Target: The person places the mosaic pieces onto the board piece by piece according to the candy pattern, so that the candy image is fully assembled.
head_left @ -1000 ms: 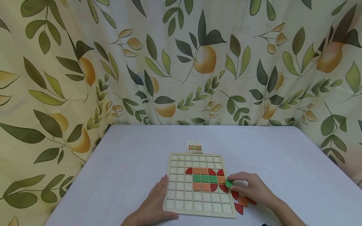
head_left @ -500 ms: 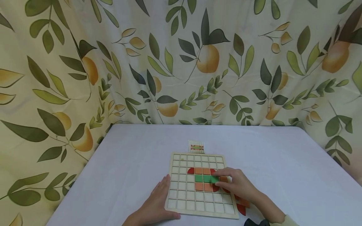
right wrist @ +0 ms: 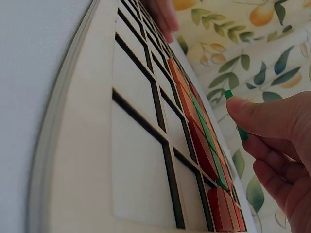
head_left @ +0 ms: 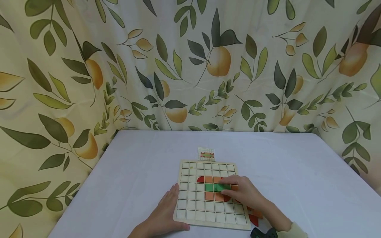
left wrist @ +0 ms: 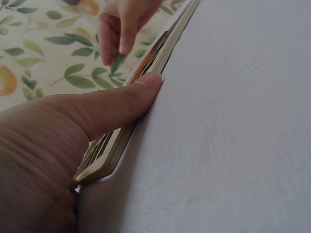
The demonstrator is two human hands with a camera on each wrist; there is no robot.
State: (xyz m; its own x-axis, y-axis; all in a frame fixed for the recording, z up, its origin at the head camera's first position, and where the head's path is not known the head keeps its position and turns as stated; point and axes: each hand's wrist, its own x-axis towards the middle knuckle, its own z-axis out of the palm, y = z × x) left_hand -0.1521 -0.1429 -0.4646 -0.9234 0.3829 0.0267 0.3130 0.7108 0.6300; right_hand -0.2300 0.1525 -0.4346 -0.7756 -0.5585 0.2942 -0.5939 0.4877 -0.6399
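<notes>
Behind a white-cloth-covered table [head_left: 143, 172], a cream curtain printed with leaves and orange fruit [head_left: 238, 19] is hanging, while the right hand [head_left: 243, 191] is pinching a small, flat green tile [left wrist: 117, 64] just above a pale wooden grid board [head_left: 209, 216], whose left edge the left hand [head_left: 163, 211] is touching with straight fingers.

Board [right wrist: 80, 131]: pale wood, matt, smooth; edge looks layered. Green tile [right wrist: 243, 134], orange tile [head_left: 209, 196], red tile [head_left: 200, 179]: smooth, low sheen; painted wood or plastic, can't tell. Card [head_left: 206, 154]: looks like printed paper. Worktop [head_left: 140, 172]: white cloth cover, fine-woven, matt. Curtain [head_left: 190, 79]: printed cloth, softly creased. Sleeve [head_left: 293, 231]: matt cloth.
</notes>
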